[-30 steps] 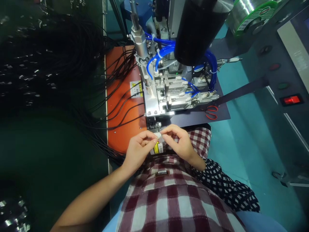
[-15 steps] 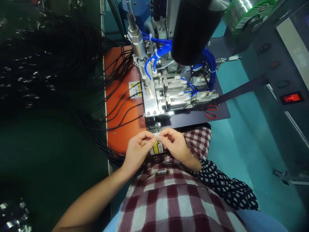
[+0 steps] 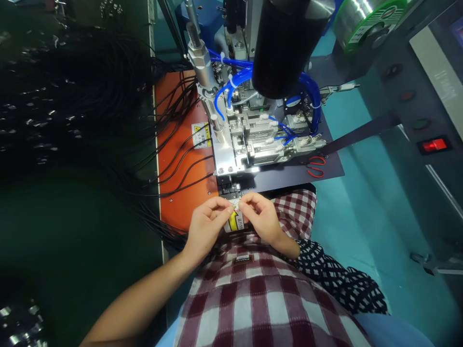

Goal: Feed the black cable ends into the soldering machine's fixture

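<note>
My left hand (image 3: 208, 219) is closed in a pinch, its thumb and forefinger tips meeting in front of the machine's near end. My right hand (image 3: 262, 217) pinches in the same way, its fingertips just to the right of the left ones. Something tiny and pale shows at the fingertips, too small to name. Below the fingertips is a label with a yellow arrow (image 3: 233, 221). The metal machine (image 3: 249, 130), with blue air tubes (image 3: 240, 77), stands right beyond my hands. Black cables (image 3: 190, 144) run into its left side.
An orange-red plate (image 3: 177, 207) lies left of the machine, with a large bundle of black cables (image 3: 119, 72) beyond it. Red-handled scissors (image 3: 317, 166) lie on the dark plate at right. A solder wire spool (image 3: 369, 24) and a lit red switch (image 3: 434, 145) are farther right.
My fingertips have drawn slightly apart, the right hand's shifting a little to the right. The view has shifted slightly; the machine and cables look the same.
</note>
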The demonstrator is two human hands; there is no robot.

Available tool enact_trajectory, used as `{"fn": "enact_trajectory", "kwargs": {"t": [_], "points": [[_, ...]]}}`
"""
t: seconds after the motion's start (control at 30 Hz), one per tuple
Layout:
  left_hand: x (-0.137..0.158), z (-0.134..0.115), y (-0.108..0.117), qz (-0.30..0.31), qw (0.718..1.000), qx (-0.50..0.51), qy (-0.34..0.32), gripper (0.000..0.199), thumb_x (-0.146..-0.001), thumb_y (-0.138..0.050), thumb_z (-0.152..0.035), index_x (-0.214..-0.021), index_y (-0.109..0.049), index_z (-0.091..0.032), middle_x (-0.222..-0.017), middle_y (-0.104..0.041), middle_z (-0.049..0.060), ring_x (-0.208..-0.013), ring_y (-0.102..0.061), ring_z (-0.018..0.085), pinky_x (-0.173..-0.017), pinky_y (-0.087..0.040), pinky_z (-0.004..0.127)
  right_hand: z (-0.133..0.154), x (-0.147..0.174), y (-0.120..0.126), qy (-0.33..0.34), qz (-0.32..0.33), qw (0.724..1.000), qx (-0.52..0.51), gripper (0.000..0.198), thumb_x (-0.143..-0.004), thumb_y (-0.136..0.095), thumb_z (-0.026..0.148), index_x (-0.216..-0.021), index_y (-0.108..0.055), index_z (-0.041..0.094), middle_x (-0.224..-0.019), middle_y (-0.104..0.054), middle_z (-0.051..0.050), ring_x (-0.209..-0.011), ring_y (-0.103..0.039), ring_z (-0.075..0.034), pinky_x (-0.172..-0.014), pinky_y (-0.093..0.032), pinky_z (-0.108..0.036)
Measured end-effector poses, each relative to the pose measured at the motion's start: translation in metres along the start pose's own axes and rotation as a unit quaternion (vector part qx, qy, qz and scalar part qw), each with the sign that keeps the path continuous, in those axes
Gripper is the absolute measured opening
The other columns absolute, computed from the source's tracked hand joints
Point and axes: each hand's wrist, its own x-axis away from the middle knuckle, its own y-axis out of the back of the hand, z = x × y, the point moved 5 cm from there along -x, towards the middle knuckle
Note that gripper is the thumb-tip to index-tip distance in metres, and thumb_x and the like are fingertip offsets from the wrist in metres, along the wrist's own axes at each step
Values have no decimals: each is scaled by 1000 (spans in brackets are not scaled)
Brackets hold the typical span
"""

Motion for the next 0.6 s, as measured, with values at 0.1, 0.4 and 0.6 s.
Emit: {"fn": "enact_trajectory", "kwargs": {"t": [0.1, 0.4, 0.6], "points": [[0, -1, 0, 2, 1000, 5, 2, 19, -79, -71, -33, -79, -63, -16, -49, -52, -7, -43, -43, 5, -45, -35, 17, 6, -1, 4, 18, 0, 1000, 4, 15, -87, -60, 31, -81, -63, 18, -66, -56, 2, -51, -49, -9, -49, -41, -22], [-1, -1, 1, 9, 1000, -26, -9, 21, -79, -72, -34, -79, -63, -15, -56, -54, -6, -45, -38, 3, -45, -30, 15, 17, -4, 3, 75, 1, 995, 67, 11, -83, -66, 25, -74, -65, 18, -70, -61, 0, -58, -50, -11, -52, -40, -24], [1, -4, 0, -2, 998, -23, -51, 20, -79, -71, -33, -79, -62, -15, -68, -59, -4, -49, -44, 3, -46, -34, 14, 20, 3, 1, 134, -14, 983, 125, 15, -86, -61, 25, -72, -58, 18, -70, -55, 0, -64, -51, -12, -57, -40, -25]]}}
